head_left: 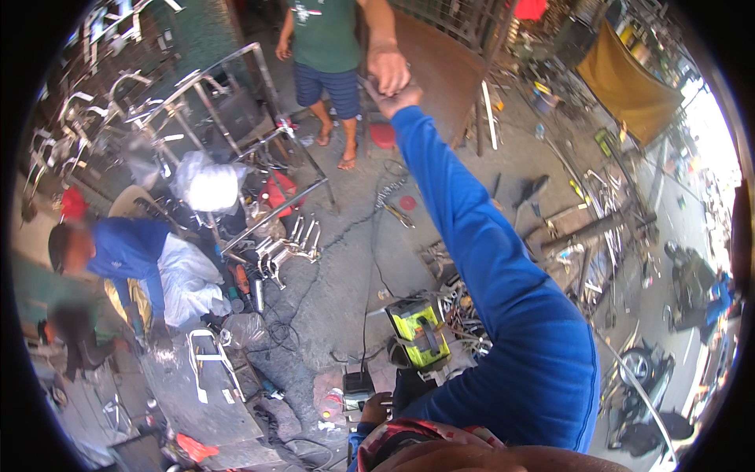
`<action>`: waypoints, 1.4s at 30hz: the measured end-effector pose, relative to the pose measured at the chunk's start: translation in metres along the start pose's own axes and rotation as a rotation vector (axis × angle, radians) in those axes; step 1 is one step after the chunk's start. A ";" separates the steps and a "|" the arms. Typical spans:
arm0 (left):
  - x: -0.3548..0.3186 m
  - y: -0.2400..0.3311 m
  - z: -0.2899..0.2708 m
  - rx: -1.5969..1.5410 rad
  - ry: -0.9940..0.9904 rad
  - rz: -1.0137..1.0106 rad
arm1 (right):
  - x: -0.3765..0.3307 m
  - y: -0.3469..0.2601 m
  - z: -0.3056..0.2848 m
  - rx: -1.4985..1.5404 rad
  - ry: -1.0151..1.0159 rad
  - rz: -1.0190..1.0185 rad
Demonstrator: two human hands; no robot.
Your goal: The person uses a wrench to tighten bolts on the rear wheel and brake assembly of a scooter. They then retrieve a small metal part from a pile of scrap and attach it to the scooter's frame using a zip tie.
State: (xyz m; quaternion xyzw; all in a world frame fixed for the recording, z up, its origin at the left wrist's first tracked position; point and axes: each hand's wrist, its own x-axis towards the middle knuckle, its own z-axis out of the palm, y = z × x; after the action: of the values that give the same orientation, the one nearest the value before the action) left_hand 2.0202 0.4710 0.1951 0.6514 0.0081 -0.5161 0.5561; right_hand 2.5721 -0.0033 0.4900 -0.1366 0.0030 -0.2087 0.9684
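The person's right hand was raised far forward on a long blue sleeve, and its fingers were curled together into a fist. Whether they were clamped on something, I could not tell, because another person's hand was lying directly on top of it and touching it. That other person, in a green shirt and blue shorts, stood just behind the two joined hands, beside a big rusty brown metal sheet.

The left hand was low, near the person's own body. Its fingers were bent, and it touched a small dark box lying on the concrete floor. If the fingers really gripped the box, I could not see.

Just to the right of this box stood a yellow-green machine with cables running from it over the floor. More to the left, shiny bent metal tubes lay in a group, and behind them was a frame of steel tubes.

At the left side a third person in a blue shirt bent over a grey metal plate, on which a white tube frame was lying.
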 end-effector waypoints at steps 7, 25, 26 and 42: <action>0.009 0.055 -0.011 0.421 -0.113 0.145 | -0.050 -0.002 -0.041 0.104 0.160 -0.002; 0.062 0.156 0.187 1.183 -0.766 -0.096 | -0.786 -0.228 -0.302 -1.642 1.031 0.611; 0.068 0.151 0.217 1.345 -0.825 -0.052 | -0.831 -0.224 -0.311 -1.380 1.158 0.563; -0.083 0.037 0.605 0.929 -1.421 -0.697 | -1.094 -0.262 -0.121 -1.379 1.482 -0.697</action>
State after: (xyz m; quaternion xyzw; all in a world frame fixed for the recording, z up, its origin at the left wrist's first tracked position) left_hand 1.6020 0.0603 0.3697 0.2998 -0.3482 -0.8851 -0.0746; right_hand 1.4603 0.1786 0.3873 -0.4867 0.6686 -0.4581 0.3259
